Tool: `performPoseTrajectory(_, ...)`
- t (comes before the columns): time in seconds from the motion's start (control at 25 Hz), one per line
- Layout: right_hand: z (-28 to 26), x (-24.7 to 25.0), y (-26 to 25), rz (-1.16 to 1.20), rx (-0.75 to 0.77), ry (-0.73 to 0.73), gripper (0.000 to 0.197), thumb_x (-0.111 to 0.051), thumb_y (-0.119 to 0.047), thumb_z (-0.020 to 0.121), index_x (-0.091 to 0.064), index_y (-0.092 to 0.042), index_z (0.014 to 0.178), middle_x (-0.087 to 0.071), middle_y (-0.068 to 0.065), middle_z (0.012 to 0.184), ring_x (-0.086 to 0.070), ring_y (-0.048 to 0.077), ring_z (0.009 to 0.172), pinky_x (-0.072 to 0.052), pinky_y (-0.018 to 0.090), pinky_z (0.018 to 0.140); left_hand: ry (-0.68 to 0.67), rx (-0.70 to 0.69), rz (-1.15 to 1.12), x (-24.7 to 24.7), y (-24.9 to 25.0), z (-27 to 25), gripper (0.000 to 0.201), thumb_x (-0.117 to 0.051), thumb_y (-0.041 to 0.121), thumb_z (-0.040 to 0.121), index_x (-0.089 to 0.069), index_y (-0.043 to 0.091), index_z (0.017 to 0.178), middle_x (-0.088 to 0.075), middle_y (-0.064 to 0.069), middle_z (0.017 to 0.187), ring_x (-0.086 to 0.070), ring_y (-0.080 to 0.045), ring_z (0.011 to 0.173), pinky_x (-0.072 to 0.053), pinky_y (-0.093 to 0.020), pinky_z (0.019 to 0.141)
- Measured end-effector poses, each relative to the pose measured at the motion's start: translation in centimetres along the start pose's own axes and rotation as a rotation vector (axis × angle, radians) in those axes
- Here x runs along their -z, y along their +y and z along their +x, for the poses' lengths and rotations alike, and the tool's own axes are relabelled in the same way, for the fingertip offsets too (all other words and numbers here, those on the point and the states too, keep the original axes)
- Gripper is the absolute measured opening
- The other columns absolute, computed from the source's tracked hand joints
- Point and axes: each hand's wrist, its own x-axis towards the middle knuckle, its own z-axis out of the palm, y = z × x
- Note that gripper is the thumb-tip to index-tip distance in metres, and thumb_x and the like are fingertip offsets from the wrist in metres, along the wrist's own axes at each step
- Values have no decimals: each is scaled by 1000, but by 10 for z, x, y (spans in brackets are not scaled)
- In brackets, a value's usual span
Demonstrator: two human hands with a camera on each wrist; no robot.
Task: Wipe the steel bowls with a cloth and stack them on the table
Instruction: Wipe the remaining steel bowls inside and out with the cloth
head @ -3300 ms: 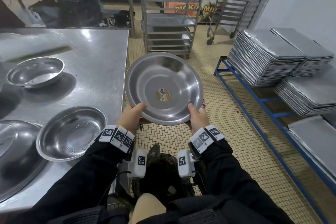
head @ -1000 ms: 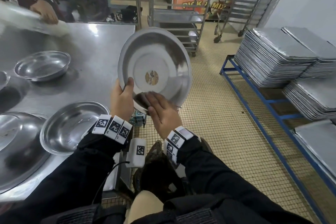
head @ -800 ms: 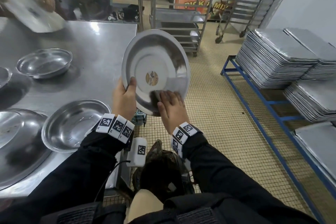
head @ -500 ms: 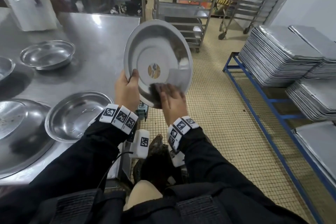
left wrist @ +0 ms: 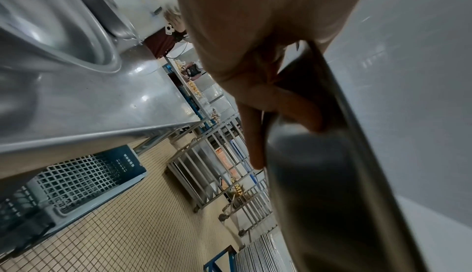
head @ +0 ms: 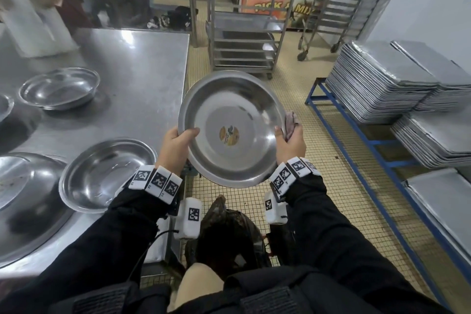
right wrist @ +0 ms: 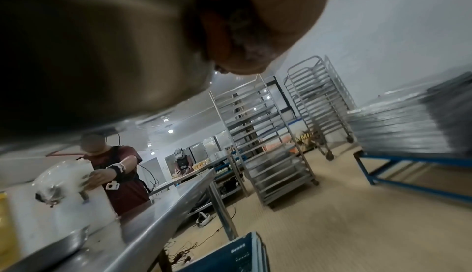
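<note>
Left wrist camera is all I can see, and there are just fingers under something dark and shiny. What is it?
Observer: It is a big steel bowl. The head view shows its inside, with a round yellow sticker in the middle.
Operator: Is the other hand holding it too?
Observer: Yes. The right hand grips the opposite rim, and a cloth is bunched in that hand against the bowl's outside.
</note>
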Motion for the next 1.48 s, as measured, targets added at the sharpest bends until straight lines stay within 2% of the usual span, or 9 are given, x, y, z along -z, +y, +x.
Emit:
performPoseTrajectory(0.28, -13, -26, -19, 254, -131, 141, 37, -56, -28, 93, -48, -14, 126, -59, -6, 106, -59, 15, 98, -45, 26, 84, -47, -249, -56, -8, -8, -10, 74, -70, 26, 81, -25, 34, 139, -60, -5, 120, -64, -19, 107, -55, -31, 88)
performPoseTrajectory(0.4, -13, -29, -26, 288, -126, 102, 37, -50, -32, 96, -45, -14, 127, -60, -7, 107, -59, 13, 97, -46, 21, 78, 4, -246, 2, -20, -7, -12, 63, -67, 11, 85, -33, 46, 124, -61, -4, 114, -64, -17, 103, -53, -35, 93)
performPoseTrajectory(0.52, -15, -25, -23, 190, -104, -83, 33, -39, -36, 99, -47, -17, 125, -59, -10, 94, -61, 16, 91, -50, 26, 74, 88, -212, -91, -10, -3, -5, 50, -54, -3, 89, -44, 28, 127, -63, -5, 104, -67, -15, 88, -56, -28, 78)
performPoseTrajectory(0.72, -31, -20, -13, -228, 113, -175, 28, -45, -27, 98, -55, -5, 113, -54, 5, 108, -56, 14, 88, -52, 27, 78, 275, -173, 53, 12, -4, 8, 26, -45, 1, 93, -54, 11, 115, -60, -3, 89, -58, -13, 76, -50, -17, 68)
performPoseTrajectory(0.92, -54, -46, -31, -316, 319, -270, 34, -59, -27, 90, -47, -18, 121, -55, -10, 91, -60, 7, 77, -53, 20, 67, 329, -204, 180, 12, -2, 2, 14, -46, 22, 101, -54, 14, 109, -56, 5, 79, -53, -3, 68, -41, -4, 53)
performPoseTrajectory(1.08, -86, -83, -32, -306, 589, -377, 33, -50, -29, 94, -60, -9, 118, -58, 6, 116, -54, 21, 107, -45, 29, 96, 305, -242, 202, 1, 5, 2, 19, -46, 30, 101, -55, 14, 99, -56, 6, 74, -52, -2, 63, -39, -6, 51)
performPoseTrajectory(1.2, -104, -84, -27, -269, 709, -527, 49, -33, -36, 99, -41, -13, 141, -42, 5, 143, -33, 16, 134, -24, 25, 114, 316, -275, 216, 4, 11, 5, 24, -47, 26, 100, -50, 18, 78, -47, 5, 61, -46, 3, 46, -35, -9, 46)
performPoseTrajectory(1.36, -70, -62, -2, -674, 658, -492, 62, -9, -51, 97, -31, -19, 146, -31, 1, 152, -18, 24, 143, -11, 31, 116, 287, -268, 231, 12, 15, 3, 21, -47, 26, 101, -53, 17, 83, -47, 4, 63, -44, 6, 45, -35, -9, 47)
performPoseTrajectory(1.48, -51, -59, 2, -657, 514, -527, 54, -18, -43, 100, -32, -17, 146, -31, 3, 151, -20, 28, 141, -18, 40, 117, 265, -261, 246, 7, 9, 0, 18, -46, 27, 101, -54, 15, 90, -50, 6, 66, -47, 6, 49, -37, -8, 49)
